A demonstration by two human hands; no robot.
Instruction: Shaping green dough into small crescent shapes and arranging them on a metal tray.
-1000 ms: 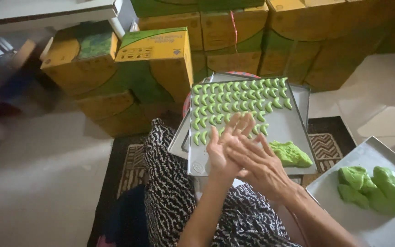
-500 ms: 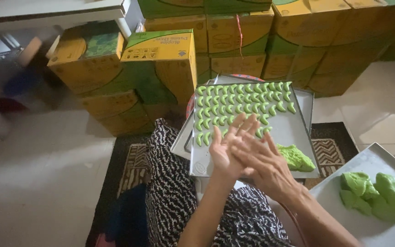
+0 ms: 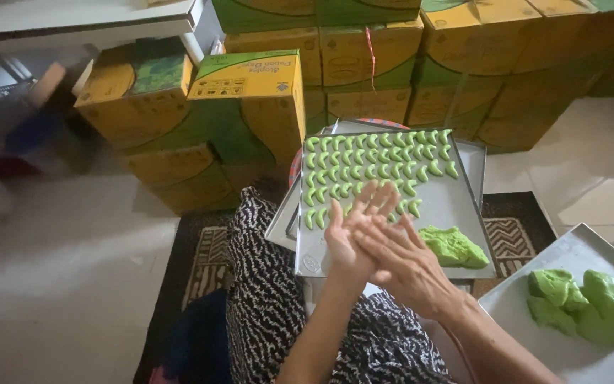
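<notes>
So both palms are pressed flat together over the near half of the baking tray, left hand underneath-ish with fingers fanned toward the far end, right hand laid across it at a slant. Looks like a rolling squeeze, and I'd guess a bit of dough is sandwiched in there, but I honestly can't tell since nothing green peeks out between the palms. Everything else is easiest to place off that tray: the rows of little green crescents fill its far half and run crosswise, lined up left to right, with the nearest row ending just beyond the left fingertips. The loose green dough lump sits on the tray's near right corner, just beside the right hand, so that hand is clearly the closer one to it. Off the tray's right side, well apart, a second tray holds bigger dough chunks. Beyond the tray's far edge there's a wall of yellow and green cardboard boxes.
</notes>
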